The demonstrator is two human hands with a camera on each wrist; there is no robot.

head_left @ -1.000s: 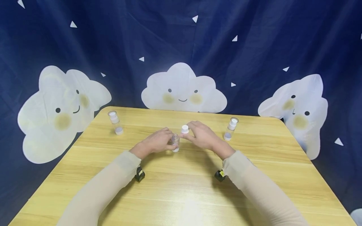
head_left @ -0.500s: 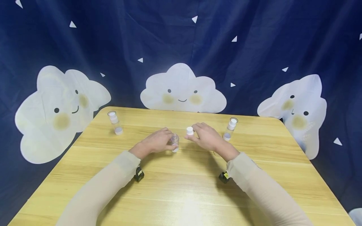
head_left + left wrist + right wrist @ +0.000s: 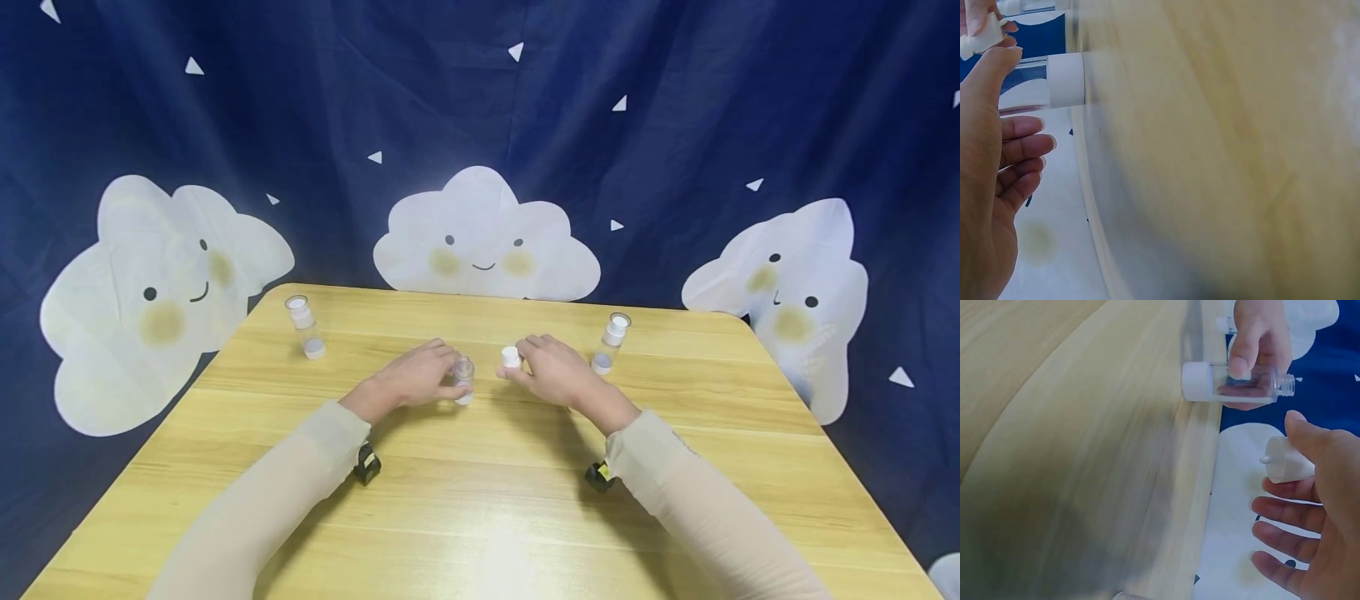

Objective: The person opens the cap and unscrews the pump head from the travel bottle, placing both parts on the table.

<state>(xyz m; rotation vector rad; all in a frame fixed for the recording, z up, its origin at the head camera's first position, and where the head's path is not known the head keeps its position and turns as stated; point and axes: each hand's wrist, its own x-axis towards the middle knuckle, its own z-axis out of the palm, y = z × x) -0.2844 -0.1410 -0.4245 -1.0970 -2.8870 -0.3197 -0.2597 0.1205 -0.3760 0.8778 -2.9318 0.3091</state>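
Observation:
My left hand (image 3: pixel 416 377) grips a small clear bottle (image 3: pixel 464 385) that stands upright on the table. Its base (image 3: pixel 1197 381) is white, and the threaded neck (image 3: pixel 1285 385) is bare. Just to the right, my right hand (image 3: pixel 553 371) pinches a white cap (image 3: pixel 511 357) between thumb and fingers. In the right wrist view a thin stem sticks out of the underside of that cap (image 3: pixel 1291 461), which is apart from the bottle neck. The lower fingers of the right hand are spread loosely.
Two more clear bottles with white tops stand farther back: one bottle (image 3: pixel 306 327) at the left, another bottle (image 3: pixel 611 343) just beyond the right hand. The wooden table (image 3: pixel 480 483) ends at a dark blue curtain (image 3: pixel 450 83) with smiling clouds.
My right hand has moved right and slightly toward me with the white cap, widening its distance from the bottle. The left hand keeps its hold on the bottle and has barely moved.

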